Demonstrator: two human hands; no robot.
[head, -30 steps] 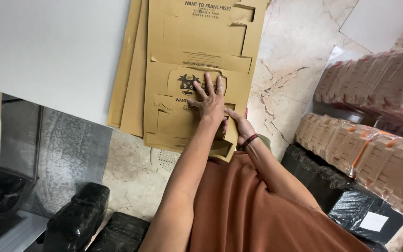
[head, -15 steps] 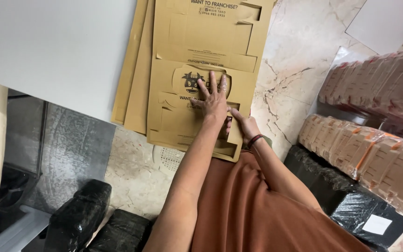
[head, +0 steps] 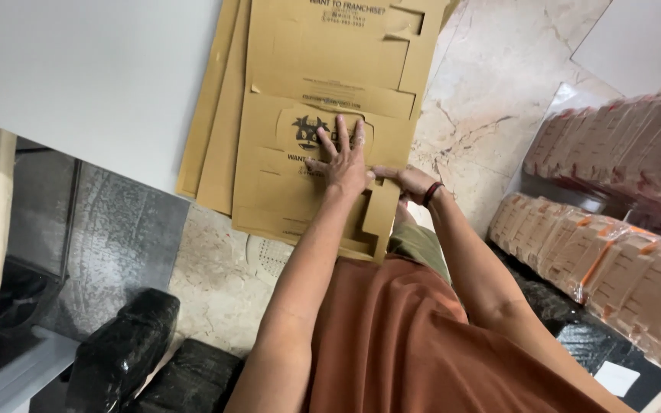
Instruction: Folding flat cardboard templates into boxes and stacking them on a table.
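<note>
2 hands working a flat die-cut cardboard blank [head: 323,130] on the white surface [head: 78,84].
Left hand [head: 342,160] is pressing flat, fingers spread; right hand [head: 407,182] is gripping the blank's near edge flap. Pinning the panel firmly should be keeping any crease straight.

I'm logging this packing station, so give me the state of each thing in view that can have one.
top cardboard blank: unfolded, lying flat on the stack
left hand: open, fingers spread, pressing on the blank
right hand: at the blank's right edge, grip unclear
wrapped bundles: sealed in clear film
</note>
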